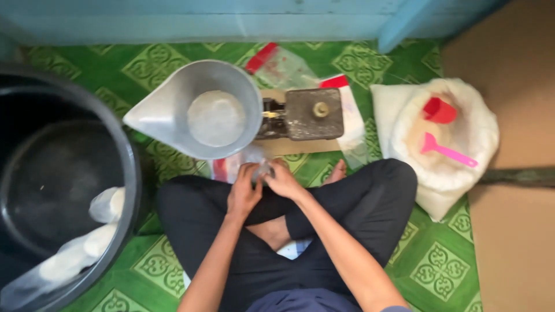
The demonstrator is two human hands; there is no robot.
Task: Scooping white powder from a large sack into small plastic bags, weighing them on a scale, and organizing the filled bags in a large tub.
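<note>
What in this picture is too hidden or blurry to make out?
Head view only:
- Clear bag: pinched between left hand and right hand; fingers cover it, so its contents are unclear.
- Black tub: cut off by the left edge.
- White sack: its powder is blurred around the red cup and pink scoop.
- Scale: markings too small.

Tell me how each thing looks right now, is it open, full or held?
Small clear bag: pinched between both hands.
Left hand: gripping the bag.
Right hand: gripping the bag.
Scale pan: holds some white grains.
White sack: open, scoops inside.
Red cup: lying in sack.
Pink scoop: lying in sack.
Black tub: holds filled bags.
</note>
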